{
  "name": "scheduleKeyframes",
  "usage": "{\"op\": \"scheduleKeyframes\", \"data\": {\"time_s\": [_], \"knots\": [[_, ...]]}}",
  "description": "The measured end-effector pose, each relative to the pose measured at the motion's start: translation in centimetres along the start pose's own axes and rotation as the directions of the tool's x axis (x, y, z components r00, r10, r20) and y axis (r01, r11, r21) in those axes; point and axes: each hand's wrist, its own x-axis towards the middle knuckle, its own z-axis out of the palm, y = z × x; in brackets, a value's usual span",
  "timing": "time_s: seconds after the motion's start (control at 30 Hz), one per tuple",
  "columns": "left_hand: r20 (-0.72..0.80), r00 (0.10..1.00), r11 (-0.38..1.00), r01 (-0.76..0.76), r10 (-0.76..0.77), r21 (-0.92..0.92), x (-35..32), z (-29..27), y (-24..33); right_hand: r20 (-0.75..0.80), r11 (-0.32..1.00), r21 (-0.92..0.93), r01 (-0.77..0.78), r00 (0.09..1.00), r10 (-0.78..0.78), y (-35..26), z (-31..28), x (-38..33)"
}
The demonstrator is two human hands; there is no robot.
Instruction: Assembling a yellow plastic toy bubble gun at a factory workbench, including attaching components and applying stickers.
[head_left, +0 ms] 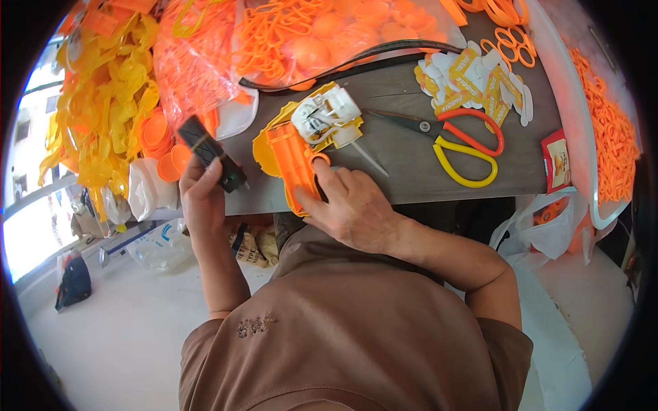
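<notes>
So the left hand (pixel 203 190) had a long black rectangular block (pixel 208 149) gripped tight, near the front edge of the grey tabletop (pixel 404 183). Right hand's (pixel 360 211) fingers were on a glossy orange plastic casing (pixel 289 154) lying on that tabletop, couldn't tell if they were actually pinching it. White plastic mechanism (pixel 322 118) sat just beyond, red-and-yellow-handled scissors (pixel 424 126) off to the right.

The left forearm (pixel 221 264) is standing nearly upright, and the left hand (pixel 200 198) at its top is gripping firmly, its thumb (pixel 213 172) lying across the front. The right elbow (pixel 505 275) is bending outward while the right forearm (pixel 445 250) is slanting inward. The right hand (pixel 360 209) is turning its back upward, its bent fingers (pixel 330 181) reaching forward and leftward.
</notes>
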Motion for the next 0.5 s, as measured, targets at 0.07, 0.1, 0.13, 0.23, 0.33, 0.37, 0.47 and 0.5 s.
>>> {"op": "scheduleKeyframes", "data": {"time_s": [0.07,0.1,0.13,0.23,0.33,0.37,0.47,0.5], "knots": [[-0.127,0.992,0.996,0.023,-0.011,0.089,-1.1,0.0,0.0,-0.014,0.999,-0.043,-0.015,1.000,0.014,-0.4,-0.1,-0.2],[-0.161,0.987,0.975,0.024,0.013,0.223,-1.5,-0.2,-0.1,0.006,0.999,-0.033,-0.032,0.999,0.032,-0.7,-0.2,-0.3],[-0.192,0.981,0.936,0.030,0.041,0.352,-1.9,-0.4,-0.1,0.011,0.999,-0.040,-0.014,1.000,0.014,-0.9,-0.3,-0.3],[-0.182,0.976,0.831,0.002,0.119,0.557,-1.6,-2.5,-0.8,0.034,0.998,-0.027,-0.058,0.998,0.059,-1.5,-0.8,0.0],[-0.069,0.915,0.511,-0.158,0.397,0.845,-1.6,-2.8,-0.5,0.067,0.997,0.026,-0.075,0.995,0.073,-1.8,-1.3,0.2],[0.097,0.822,0.195,-0.245,0.561,0.950,-1.6,-2.6,-0.2,0.073,0.998,0.017,-0.065,0.995,0.064,-1.9,-1.7,0.4],[0.187,0.756,0.312,-0.464,0.628,0.829,-3.0,0.5,0.4,-0.012,0.991,0.093,-0.093,0.995,0.094,-2.0,-3.0,1.3],[0.264,0.764,0.333,-0.527,0.588,0.782,-3.5,1.9,0.3,0.001,0.993,0.055,-0.106,0.994,0.106,-1.6,-3.2,1.6]]}}
